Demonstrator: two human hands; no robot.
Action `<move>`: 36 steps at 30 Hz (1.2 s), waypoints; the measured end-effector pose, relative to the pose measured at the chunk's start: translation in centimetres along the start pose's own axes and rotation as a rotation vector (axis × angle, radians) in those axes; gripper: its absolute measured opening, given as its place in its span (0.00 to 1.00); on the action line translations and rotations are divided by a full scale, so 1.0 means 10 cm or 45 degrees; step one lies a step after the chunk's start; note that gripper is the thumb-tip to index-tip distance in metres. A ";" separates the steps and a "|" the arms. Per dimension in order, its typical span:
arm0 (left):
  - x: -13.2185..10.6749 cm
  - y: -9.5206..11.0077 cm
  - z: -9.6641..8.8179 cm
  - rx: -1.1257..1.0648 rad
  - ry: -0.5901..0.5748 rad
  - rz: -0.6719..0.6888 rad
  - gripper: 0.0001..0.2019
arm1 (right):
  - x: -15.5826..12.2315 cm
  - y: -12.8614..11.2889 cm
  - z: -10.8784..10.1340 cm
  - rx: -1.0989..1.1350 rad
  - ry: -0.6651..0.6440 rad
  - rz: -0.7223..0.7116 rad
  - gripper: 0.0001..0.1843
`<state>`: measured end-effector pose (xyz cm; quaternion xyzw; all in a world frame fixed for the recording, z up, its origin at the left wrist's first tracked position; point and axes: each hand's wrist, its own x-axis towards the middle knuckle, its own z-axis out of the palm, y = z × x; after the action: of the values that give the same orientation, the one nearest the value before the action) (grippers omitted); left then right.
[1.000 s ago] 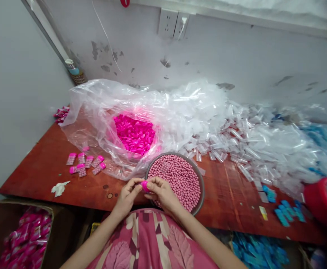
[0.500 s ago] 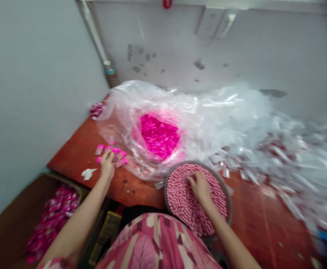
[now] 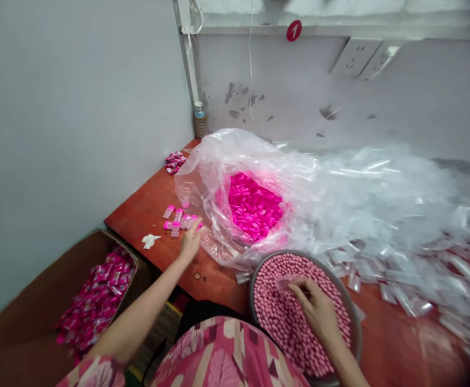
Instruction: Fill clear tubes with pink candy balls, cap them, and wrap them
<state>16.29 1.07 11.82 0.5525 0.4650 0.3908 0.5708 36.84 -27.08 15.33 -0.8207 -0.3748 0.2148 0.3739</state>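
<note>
Beads [image 3: 273, 312] fill the grey bowl [image 3: 356, 328]; over them the right hand [image 3: 318, 309] pinches 1 clear plastic case [image 3: 284, 281], apparently at the filling step. The left hand [image 3: 190, 244] hangs beside pink-capped cases [image 3: 175, 230]; its grip I cannot tell. The next move likely calls for a steady pinch.

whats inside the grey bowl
The grey bowl holds many small pink balls; the right hand is over them with a clear piece at its fingertips. The top balls hide the bowl's bottom and anything buried.
</note>
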 end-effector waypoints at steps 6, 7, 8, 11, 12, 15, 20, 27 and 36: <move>-0.91 0.29 0.80 0.154 -1.103 0.092 0.25 | 0.11 -0.52 0.10 0.122 -0.199 -0.177 0.10; -0.98 0.31 0.86 0.146 -1.125 0.090 0.22 | 0.16 -0.56 0.10 0.158 -0.227 -0.180 0.10; -1.01 0.30 0.90 0.138 -1.105 0.079 0.18 | 0.22 -0.59 0.11 0.203 -0.265 -0.172 0.10; -0.97 0.24 0.91 0.038 -0.964 -0.057 0.13 | 0.54 -0.55 0.10 0.258 -0.337 -0.126 0.13; -0.94 0.22 0.89 -0.031 -0.928 -0.129 0.13 | 0.69 -0.51 0.10 0.189 -0.301 -0.106 0.14; -0.87 0.17 0.83 -0.217 -0.892 -0.274 0.14 | 1.21 -0.37 0.14 -0.144 -0.077 -0.043 0.13; -0.80 0.18 0.80 -0.258 -0.829 -0.309 0.15 | 1.88 -0.25 0.36 -0.391 0.065 0.040 0.12; -0.71 0.13 0.83 -0.300 -0.739 -0.372 0.15 | 2.19 -0.15 0.63 -0.522 0.158 0.243 0.15; -0.60 0.14 0.96 -0.206 -0.621 -0.244 0.17 | 1.65 -0.34 0.23 -0.238 0.050 -0.107 0.18</move>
<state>24.07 -7.18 13.44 0.5364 0.3314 0.2263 0.7425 44.14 -11.75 15.29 -0.8396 -0.4201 0.1467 0.3116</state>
